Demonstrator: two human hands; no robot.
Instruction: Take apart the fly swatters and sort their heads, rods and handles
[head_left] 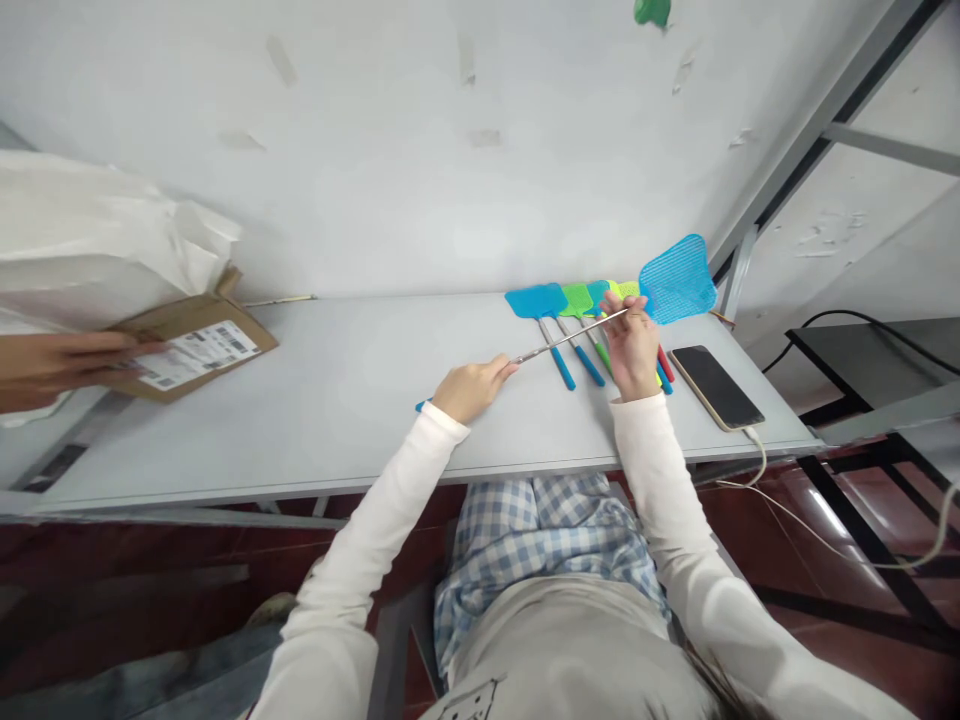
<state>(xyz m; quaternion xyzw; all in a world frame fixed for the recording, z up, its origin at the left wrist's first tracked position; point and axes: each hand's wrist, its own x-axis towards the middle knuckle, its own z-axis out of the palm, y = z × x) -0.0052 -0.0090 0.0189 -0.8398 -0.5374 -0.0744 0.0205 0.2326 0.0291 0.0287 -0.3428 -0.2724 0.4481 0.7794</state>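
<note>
A blue fly swatter with a thin metal rod is held slantwise above the table. My left hand is wrapped round its handle, and only the blue tip of that handle shows below the fingers. Near the swatter's head, my right hand grips the rod with its fingertips. Under and behind the right hand lies a row of several fly swatters, among them a blue one and a green one, with blue, green and red handles toward me. My right hand hides part of this row.
A phone with a white charging cable lies at the table's right. On the left, another person's hand touches a labelled cardboard parcel beside a white plastic bag. Metal frame posts rise at the right end.
</note>
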